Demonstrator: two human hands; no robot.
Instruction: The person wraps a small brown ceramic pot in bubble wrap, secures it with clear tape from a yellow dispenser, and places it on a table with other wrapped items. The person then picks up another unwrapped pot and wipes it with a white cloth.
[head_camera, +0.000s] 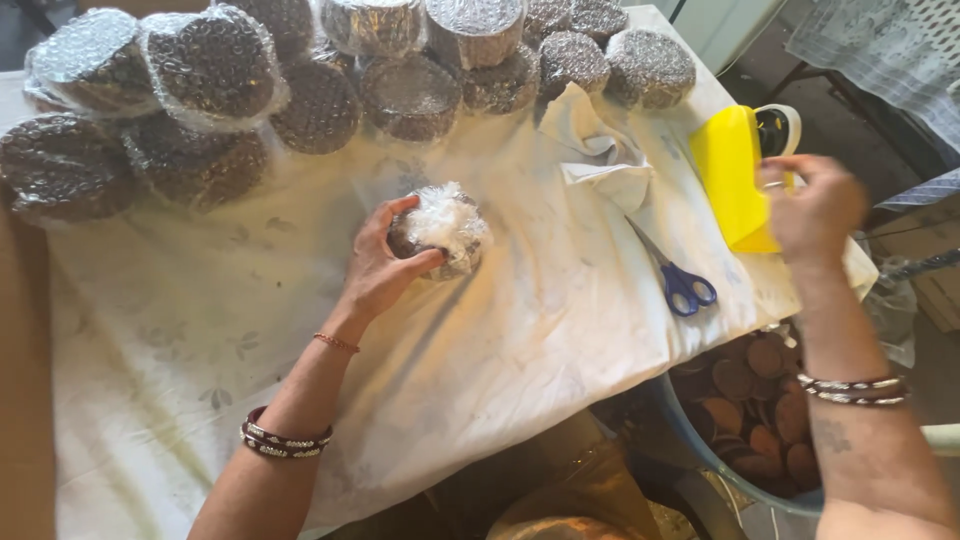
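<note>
Left hand (380, 265) cups 1 round dark bundle (440, 232) in crinkled clear film, mid-cloth on the table (200, 330). Right hand (815, 205) pinches the yellow tape dispenser (735, 175). Film looks slippery and soft; grip best around the sides.

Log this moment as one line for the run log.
left hand: holds bubble-wrapped round bundle on white cloth | right hand: on yellow tape dispenser | scissors: lying between them
</note>
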